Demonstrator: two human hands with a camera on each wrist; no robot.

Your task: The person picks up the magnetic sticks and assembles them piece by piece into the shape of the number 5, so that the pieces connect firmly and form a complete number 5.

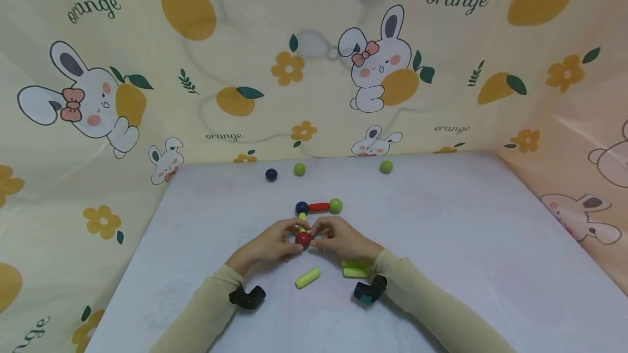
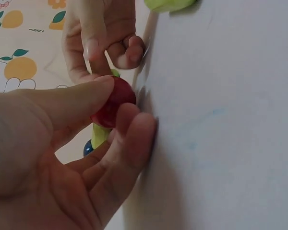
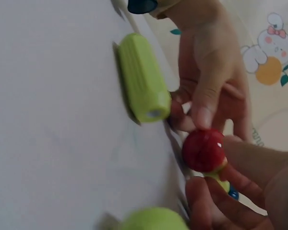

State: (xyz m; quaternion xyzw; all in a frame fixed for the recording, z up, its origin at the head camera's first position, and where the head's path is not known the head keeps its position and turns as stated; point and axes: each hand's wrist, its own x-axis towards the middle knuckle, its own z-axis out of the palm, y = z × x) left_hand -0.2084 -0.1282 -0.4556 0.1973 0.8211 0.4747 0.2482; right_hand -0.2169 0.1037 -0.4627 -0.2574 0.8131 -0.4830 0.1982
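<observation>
In the head view, my left hand (image 1: 272,242) grips a glossy red ball (image 1: 303,239) between thumb and fingers. My right hand (image 1: 340,237) has thumb and fingertips at the ball's right side, pinching it from there. Behind the ball a yellow-green stick (image 1: 302,216) leads to a dark blue ball (image 1: 301,208). From that blue ball a red stick (image 1: 319,207) runs right to a green ball (image 1: 336,205). The right wrist view shows the red ball (image 3: 204,150) between both hands, with a bit of yellow-green at its edge, partly hidden by fingers.
A loose yellow-green stick (image 1: 307,278) lies in front of the hands. More such sticks (image 1: 356,272) lie by the right wrist, partly under it. Along the back of the white table (image 1: 441,222) sit a dark blue ball (image 1: 271,175) and two green balls (image 1: 386,166).
</observation>
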